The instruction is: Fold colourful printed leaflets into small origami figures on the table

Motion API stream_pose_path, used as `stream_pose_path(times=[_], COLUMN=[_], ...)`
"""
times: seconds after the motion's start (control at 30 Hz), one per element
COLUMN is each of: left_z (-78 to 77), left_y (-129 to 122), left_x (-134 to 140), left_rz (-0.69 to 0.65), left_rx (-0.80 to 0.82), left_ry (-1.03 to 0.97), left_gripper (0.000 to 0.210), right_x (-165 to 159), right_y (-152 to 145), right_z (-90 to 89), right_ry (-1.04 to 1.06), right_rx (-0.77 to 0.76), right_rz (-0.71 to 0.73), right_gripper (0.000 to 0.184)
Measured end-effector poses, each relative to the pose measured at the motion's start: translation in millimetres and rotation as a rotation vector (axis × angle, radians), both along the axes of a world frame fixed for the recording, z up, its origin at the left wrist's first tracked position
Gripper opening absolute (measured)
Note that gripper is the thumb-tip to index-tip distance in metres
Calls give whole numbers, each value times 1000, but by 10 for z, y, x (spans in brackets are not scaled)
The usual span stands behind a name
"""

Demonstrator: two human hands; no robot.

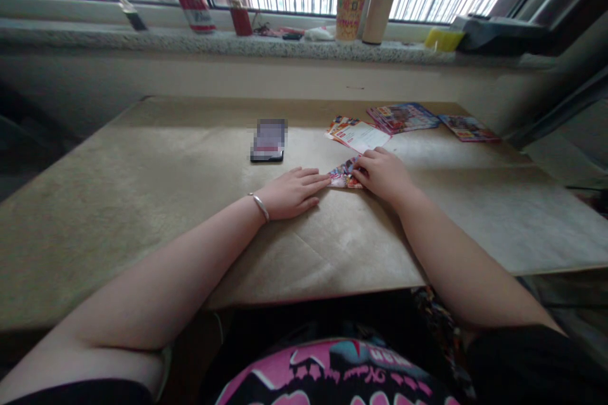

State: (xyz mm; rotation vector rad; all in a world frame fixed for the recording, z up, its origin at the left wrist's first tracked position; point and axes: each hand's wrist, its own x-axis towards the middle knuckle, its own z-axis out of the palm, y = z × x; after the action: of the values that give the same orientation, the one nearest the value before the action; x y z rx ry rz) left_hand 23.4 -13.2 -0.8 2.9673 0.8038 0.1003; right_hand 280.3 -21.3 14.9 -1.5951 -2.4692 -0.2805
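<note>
A small piece of colourful printed paper [342, 176], roughly triangular where it shows and seemingly folded, lies on the table in front of me. My left hand [295, 192], with a silver bangle at the wrist, rests flat with its fingers stretched out, and its fingertips touch the paper's left edge. From the other side my right hand [384, 176] has its fingers bent and closed on the paper, covering its right part. Just behind the right hand lie white-backed printed sheets [363, 137], fanned over one another.
A phone [268, 140] lies left of the sheets on the beige-covered table [142, 202]. Glossy printed booklets [403, 118] and another printed packet [468, 128] lie at the back right. On the windowsill stand a red can [194, 7], a patterned cup [350, 9] and a yellow block [444, 40].
</note>
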Motion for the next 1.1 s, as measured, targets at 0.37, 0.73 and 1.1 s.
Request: stream_pose_path(times=[0.37, 0.73, 1.1], left_z=[2, 10, 21], left_y=[0, -12, -44], left_x=[11, 5, 20], left_rz=[-9, 2, 28], left_rx=[-2, 52, 75], left_ry=[-17, -42, -21], left_gripper=[58, 52, 51], right_x=[-156, -179, -228], right_y=[94, 156, 154], right_z=[-181, -148, -118], right_ry=[131, 35, -24], right_rx=[-74, -98, -118], right_rz=[83, -1, -43], right_gripper=[24, 28, 31])
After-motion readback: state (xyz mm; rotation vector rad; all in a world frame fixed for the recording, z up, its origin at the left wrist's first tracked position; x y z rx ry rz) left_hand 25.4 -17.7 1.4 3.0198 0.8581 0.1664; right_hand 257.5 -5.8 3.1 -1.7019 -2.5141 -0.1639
